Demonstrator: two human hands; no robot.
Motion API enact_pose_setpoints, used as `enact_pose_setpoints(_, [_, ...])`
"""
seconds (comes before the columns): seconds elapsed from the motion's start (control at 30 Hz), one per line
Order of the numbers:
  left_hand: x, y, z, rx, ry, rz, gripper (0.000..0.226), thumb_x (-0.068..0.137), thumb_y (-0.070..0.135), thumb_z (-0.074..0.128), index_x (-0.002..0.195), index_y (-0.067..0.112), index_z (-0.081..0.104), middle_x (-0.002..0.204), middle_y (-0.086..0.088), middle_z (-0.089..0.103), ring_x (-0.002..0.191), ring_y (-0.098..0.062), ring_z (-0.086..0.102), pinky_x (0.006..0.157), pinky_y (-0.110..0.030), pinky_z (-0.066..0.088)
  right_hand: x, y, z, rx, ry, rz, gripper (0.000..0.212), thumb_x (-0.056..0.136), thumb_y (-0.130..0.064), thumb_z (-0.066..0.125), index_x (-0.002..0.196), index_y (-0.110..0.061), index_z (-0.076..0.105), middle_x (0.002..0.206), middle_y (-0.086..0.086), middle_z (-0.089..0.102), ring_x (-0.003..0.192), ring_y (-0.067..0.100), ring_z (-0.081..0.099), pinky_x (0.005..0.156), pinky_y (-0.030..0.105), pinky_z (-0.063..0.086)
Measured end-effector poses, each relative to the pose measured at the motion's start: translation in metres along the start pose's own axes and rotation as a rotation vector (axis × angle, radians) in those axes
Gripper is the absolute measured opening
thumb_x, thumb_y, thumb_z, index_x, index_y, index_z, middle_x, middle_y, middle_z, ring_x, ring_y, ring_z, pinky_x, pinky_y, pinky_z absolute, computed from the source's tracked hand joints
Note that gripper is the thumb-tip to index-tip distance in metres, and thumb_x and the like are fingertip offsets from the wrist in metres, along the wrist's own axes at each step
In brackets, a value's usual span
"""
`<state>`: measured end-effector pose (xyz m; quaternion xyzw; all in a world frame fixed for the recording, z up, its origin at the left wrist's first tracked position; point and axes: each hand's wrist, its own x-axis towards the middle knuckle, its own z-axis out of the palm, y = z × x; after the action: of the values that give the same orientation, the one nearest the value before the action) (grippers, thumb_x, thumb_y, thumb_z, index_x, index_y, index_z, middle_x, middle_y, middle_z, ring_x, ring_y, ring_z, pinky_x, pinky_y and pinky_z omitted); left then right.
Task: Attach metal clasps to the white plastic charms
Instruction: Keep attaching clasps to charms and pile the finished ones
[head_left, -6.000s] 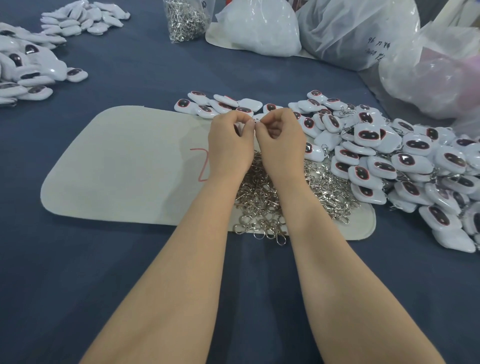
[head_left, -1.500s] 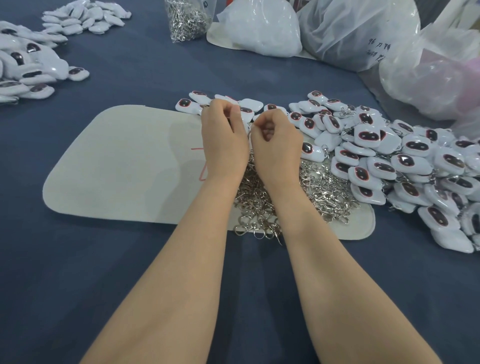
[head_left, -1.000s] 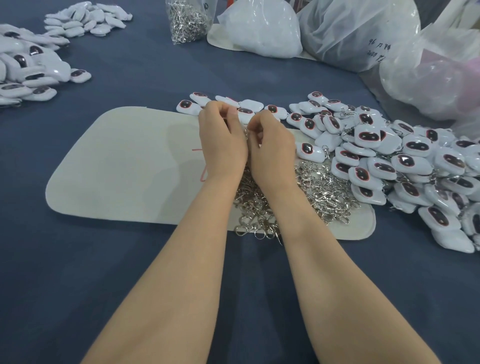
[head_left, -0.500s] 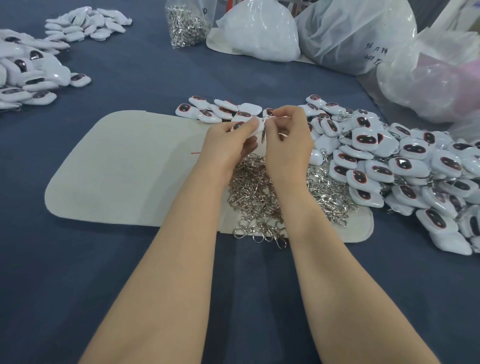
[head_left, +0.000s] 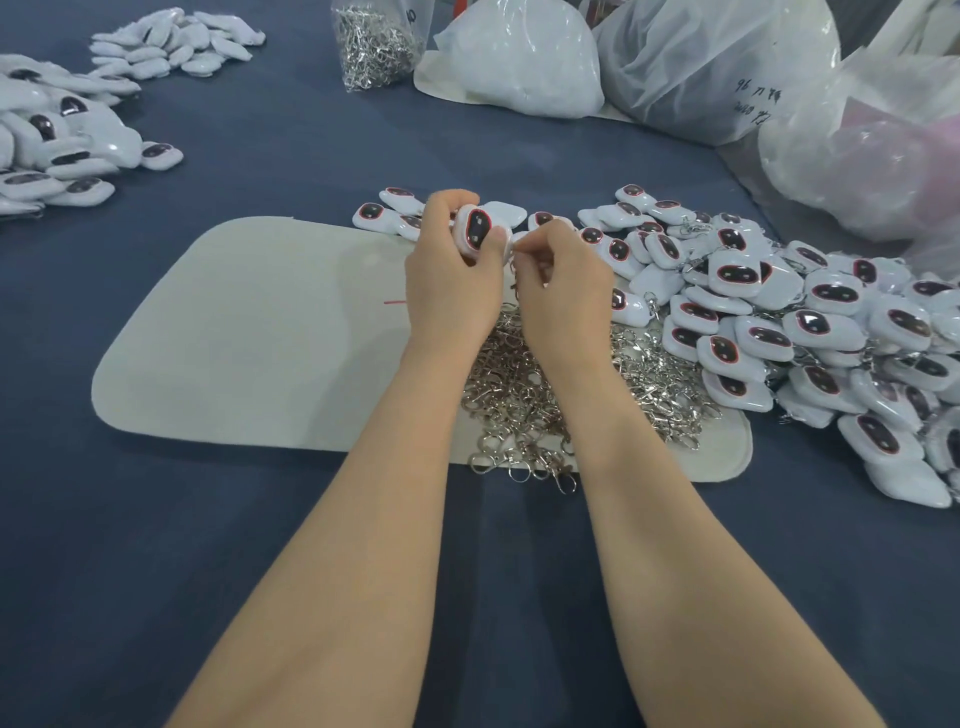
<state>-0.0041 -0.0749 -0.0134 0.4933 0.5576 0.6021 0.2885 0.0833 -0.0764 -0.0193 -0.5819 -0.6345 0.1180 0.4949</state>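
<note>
white charms (head_left: 810, 332) with dark red-rimmed ovals, navy cloth (head_left: 156, 571)

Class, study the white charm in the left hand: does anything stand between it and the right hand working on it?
Nothing visible does. The left hand grips the charm, and the right hand pinches what looks like a clasp right at its edge, above the pile of loose clasps on the mat.

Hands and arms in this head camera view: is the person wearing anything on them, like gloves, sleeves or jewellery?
No. The left hand and right hand are bare, with no gloves or rings visible. The left forearm and right forearm are bare too: no sleeves, watch or bracelet shows anywhere up to the picture's bottom edge.
</note>
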Motion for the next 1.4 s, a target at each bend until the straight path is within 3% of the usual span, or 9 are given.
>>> enact_pose_setpoints(0.07, [0.0, 0.0004, 0.0014, 0.002, 0.001, 0.046, 0.023, 0.087, 0.014, 0.058, 0.109, 0.019, 0.053, 0.08, 0.02, 0.055, 0.068, 0.011, 0.053, 0.067, -0.003, 0.04, -0.0005, -0.002, 0.0003, 0.063, -0.003, 0.029, 0.011, 0.089, -0.002, 0.053, 0.092, -0.005, 0.062, 0.08, -0.003, 0.059, 0.075, 0.013, 0.053, 0.073, 0.026, 0.045])
enact_pose_setpoints(0.17, [0.0024, 0.0046, 0.0038, -0.239, -0.023, -0.114, 0.019, 0.089, 0.012, 0.058, 0.106, 0.017, 0.053, 0.095, 0.003, 0.061, 0.082, -0.01, 0.064, 0.078, -0.025, 0.055, -0.0004, -0.0053, 0.0006, 0.158, -0.026, 0.089, 0.014, 0.089, -0.002, 0.054, 0.102, -0.006, 0.059, 0.09, -0.002, 0.059, 0.083, 0.01, 0.053, 0.081, 0.027, 0.048])
enact_pose_setpoints(0.3, [0.0052, 0.007, 0.0015, -0.588, -0.07, -0.512, 0.007, 0.093, 0.012, 0.056, 0.09, 0.007, 0.06, 0.07, -0.003, 0.064, 0.049, -0.004, 0.059, 0.051, -0.016, 0.05, 0.0008, -0.0059, -0.0018, 0.226, 0.022, 0.123, 0.008, 0.09, -0.009, 0.057, 0.094, -0.015, 0.06, 0.095, -0.004, 0.061, 0.089, 0.005, 0.054, 0.088, 0.026, 0.047])
enact_pose_setpoints(0.43, [0.0049, 0.0071, -0.0004, -0.703, -0.141, -0.66, 0.015, 0.095, 0.014, 0.054, 0.082, 0.01, 0.061, 0.051, 0.003, 0.062, 0.043, 0.0, 0.057, 0.044, -0.013, 0.046, 0.001, -0.0073, -0.0014, 0.273, 0.078, 0.097, 0.007, 0.092, -0.009, 0.056, 0.091, -0.016, 0.058, 0.08, -0.015, 0.058, 0.075, -0.012, 0.052, 0.072, 0.003, 0.039])
enact_pose_setpoints(0.57, [0.0037, 0.0086, -0.0014, -0.771, -0.155, -0.7, 0.015, 0.094, 0.014, 0.055, 0.083, 0.008, 0.061, 0.052, 0.0, 0.063, 0.042, -0.001, 0.056, 0.043, -0.013, 0.047, 0.0011, -0.0061, -0.0017, 0.255, 0.121, 0.09, 0.007, 0.093, -0.009, 0.054, 0.094, -0.013, 0.06, 0.076, -0.017, 0.056, 0.07, -0.012, 0.052, 0.067, 0.002, 0.037])
enact_pose_setpoints(0.77, [0.0055, 0.007, -0.0036, -0.757, -0.115, -0.614, 0.015, 0.095, 0.009, 0.051, 0.084, 0.007, 0.061, 0.073, -0.007, 0.063, 0.049, -0.004, 0.058, 0.048, -0.013, 0.049, -0.0001, -0.0044, 0.0, 0.164, 0.093, 0.072, 0.01, 0.092, -0.006, 0.054, 0.094, -0.008, 0.063, 0.081, -0.008, 0.06, 0.078, 0.006, 0.055, 0.071, 0.009, 0.041])
enact_pose_setpoints(0.97, [0.0058, 0.0067, 0.003, -0.602, -0.071, -0.501, 0.023, 0.096, 0.014, 0.052, 0.118, 0.006, 0.051, 0.082, -0.005, 0.062, 0.057, -0.006, 0.06, 0.053, -0.016, 0.051, 0.0021, -0.006, 0.0018, 0.283, 0.09, 0.173, 0.005, 0.09, -0.011, 0.059, 0.093, -0.016, 0.06, 0.08, -0.018, 0.057, 0.076, -0.005, 0.056, 0.075, 0.008, 0.045])
enact_pose_setpoints(1.17, [0.0019, 0.0069, 0.004, -0.547, -0.085, -0.427, 0.016, 0.095, 0.013, 0.054, 0.111, 0.016, 0.05, 0.107, -0.01, 0.061, 0.063, -0.009, 0.063, 0.059, -0.017, 0.054, 0.0056, -0.0065, 0.0029, 0.397, 0.09, 0.324, 0.01, 0.088, -0.009, 0.061, 0.091, -0.018, 0.058, 0.09, 0.001, 0.065, 0.092, 0.022, 0.064, 0.09, 0.039, 0.052])
enact_pose_setpoints(1.4, [-0.0002, 0.0079, 0.0028, -0.454, -0.077, -0.348, 0.016, 0.094, 0.011, 0.055, 0.105, 0.022, 0.052, 0.099, -0.007, 0.059, 0.062, -0.011, 0.063, 0.062, -0.019, 0.056, 0.0045, -0.0059, 0.0013, 0.394, 0.115, 0.326, 0.019, 0.088, -0.008, 0.059, 0.082, -0.025, 0.057, 0.081, -0.006, 0.062, 0.08, 0.012, 0.06, 0.087, 0.038, 0.053])
